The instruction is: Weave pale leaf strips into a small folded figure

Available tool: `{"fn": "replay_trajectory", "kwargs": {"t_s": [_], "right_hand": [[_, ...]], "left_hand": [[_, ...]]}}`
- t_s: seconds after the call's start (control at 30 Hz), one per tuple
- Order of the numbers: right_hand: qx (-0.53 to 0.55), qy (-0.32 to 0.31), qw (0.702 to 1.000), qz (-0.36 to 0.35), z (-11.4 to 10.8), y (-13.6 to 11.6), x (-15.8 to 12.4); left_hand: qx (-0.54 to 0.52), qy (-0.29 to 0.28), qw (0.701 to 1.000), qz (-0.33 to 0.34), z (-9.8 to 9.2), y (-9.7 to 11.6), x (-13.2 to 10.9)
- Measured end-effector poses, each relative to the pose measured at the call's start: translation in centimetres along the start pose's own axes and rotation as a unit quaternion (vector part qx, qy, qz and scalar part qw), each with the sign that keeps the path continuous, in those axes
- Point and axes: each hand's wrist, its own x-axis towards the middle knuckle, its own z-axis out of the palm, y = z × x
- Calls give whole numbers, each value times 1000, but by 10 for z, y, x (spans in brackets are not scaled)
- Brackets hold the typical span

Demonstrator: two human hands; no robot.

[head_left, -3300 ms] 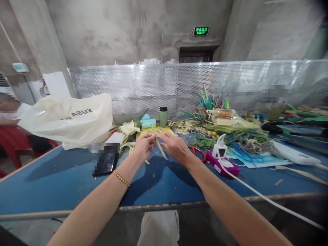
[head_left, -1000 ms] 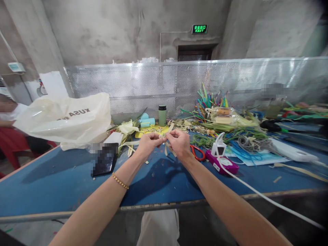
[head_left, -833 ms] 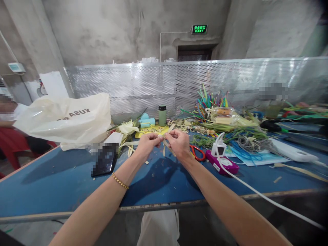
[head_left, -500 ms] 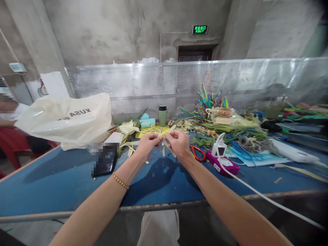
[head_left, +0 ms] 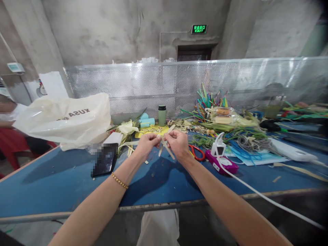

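Both of my hands meet above the middle of the blue table (head_left: 64,184). My left hand (head_left: 146,145) and my right hand (head_left: 179,145) each pinch pale, flat leaf strips (head_left: 166,147) that cross between the fingertips. One strip end points up toward the back and two ends hang down below the fingers. A gold bead bracelet (head_left: 119,180) sits on my left wrist. Red-handled scissors (head_left: 196,152) lie on the table just right of my right hand.
A phone (head_left: 104,163) lies to the left, behind it a cream plastic bag (head_left: 66,119). A magenta device (head_left: 222,162) with a white charger and cable lies to the right. Leaves, coloured strips, a green flask (head_left: 162,115) and a perforated metal screen (head_left: 230,82) stand behind. A seated person (head_left: 10,126) is at far left.
My hands have closed from a looser hold into a tight pinch on the strips and have drawn together. The hanging strip ends have swung slightly; the rest is unchanged.
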Motion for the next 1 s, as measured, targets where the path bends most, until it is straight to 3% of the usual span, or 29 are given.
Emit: {"fn": "replay_trajectory", "kwargs": {"t_s": [0.37, 0.47, 0.6, 0.77, 1.0], "right_hand": [[-16, -3, 1000, -6, 0, -1, -1], [-41, -40, 998, -22, 0, 0, 0], [-102, -105, 984, -99, 0, 4, 0], [-191, -72, 967, -153, -2, 6, 0], [-139, -70, 982, -110, -1, 4, -2]], "left_hand": [[23, 31, 999, 23, 4, 6, -2], [7, 43, 999, 31, -2, 7, 0], [-42, 28, 999, 7, -8, 11, 2], [-68, 14, 997, -18, -7, 11, 1], [-59, 1, 998, -9, -6, 8, 1]]}}
